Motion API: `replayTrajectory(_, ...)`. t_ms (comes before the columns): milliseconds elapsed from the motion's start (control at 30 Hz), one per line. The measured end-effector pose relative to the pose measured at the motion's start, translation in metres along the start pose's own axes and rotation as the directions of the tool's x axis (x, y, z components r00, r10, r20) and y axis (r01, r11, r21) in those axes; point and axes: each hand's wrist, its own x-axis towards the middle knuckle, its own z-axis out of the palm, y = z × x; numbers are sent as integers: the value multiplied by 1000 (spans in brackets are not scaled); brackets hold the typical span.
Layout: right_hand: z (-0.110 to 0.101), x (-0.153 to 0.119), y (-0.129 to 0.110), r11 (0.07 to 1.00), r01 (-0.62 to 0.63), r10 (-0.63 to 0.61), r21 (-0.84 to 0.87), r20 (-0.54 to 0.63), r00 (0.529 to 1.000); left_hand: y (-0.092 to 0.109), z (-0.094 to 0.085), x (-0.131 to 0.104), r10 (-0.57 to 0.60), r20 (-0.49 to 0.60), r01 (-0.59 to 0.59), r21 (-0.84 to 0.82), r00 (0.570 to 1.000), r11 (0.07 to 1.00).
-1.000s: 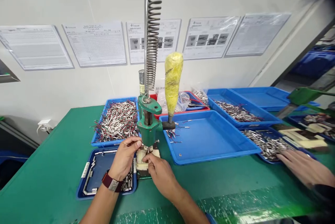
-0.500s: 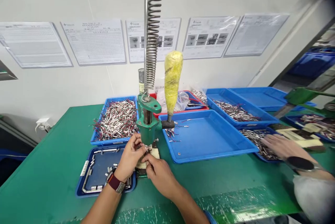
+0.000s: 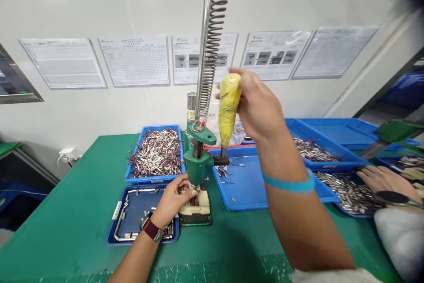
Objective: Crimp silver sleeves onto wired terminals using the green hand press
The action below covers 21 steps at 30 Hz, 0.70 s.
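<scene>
A green hand press (image 3: 195, 170) stands in front of me, its tall coil spring (image 3: 212, 44) running up a metal rod. My right hand (image 3: 260, 106), slightly blurred, is at the top of the press's yellow-wrapped lever handle (image 3: 228, 108), with fingers curled round behind it. At the foot of the ram, my left hand (image 3: 175, 199) has thumb and fingers pinched together; what lies between them is too small to make out. Below the ram is the press base (image 3: 196, 218) with pale padding. Left of it, a dark blue tray (image 3: 132, 208) holds small metal cylinders.
A blue tray heaped with wired metal parts (image 3: 159, 152) stands behind my left hand. A larger blue tray (image 3: 245, 190) with a few wired parts lies right of the press. Farther right, a co-worker's hand (image 3: 387, 183) rests by a tray of metal parts (image 3: 351, 192).
My right hand has left the ram area and risen to the yellow lever handle. My left hand stays at the ram. The view has shifted slightly, and the co-worker's hand has moved.
</scene>
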Motion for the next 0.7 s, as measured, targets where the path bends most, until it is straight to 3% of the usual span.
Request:
replayTrajectory(100, -1, -1, 3, 998, -27, 21, 50, 130, 991, 1, -2, -1, -3, -13, 4, 50, 1000, 999)
replayTrajectory(333, -11, -29, 3, 985, 4, -44, 171, 232, 972, 0, -3, -2, -45, -33, 49, 111, 998, 993)
replayTrajectory(400, -14, -30, 13, 981, 25, -68, 191, 225, 972, -2, -2, -1, -55, -61, 60, 78, 997, 995)
replayTrajectory(467, -19, -34, 37, 998, -3, -13, 60, 263, 965, -3, 0, -1, -59, -84, 61, 28, 995, 998)
replayTrajectory(533, -30, -45, 72, 955, -76, 182, -286, 364, 914, -4, 2, -2, -38, -110, 37, -9, 993, 999)
replayTrajectory(600, -43, -62, 109, 798, -87, 401, -596, 419, 814, -5, 5, -3, 0, -131, 0, -5, 991, 1000)
replayTrajectory(700, -57, -88, 149, 681, -30, 549, -731, 483, 682, -7, 11, -4, 45, -131, -44, 6, 990, 999)
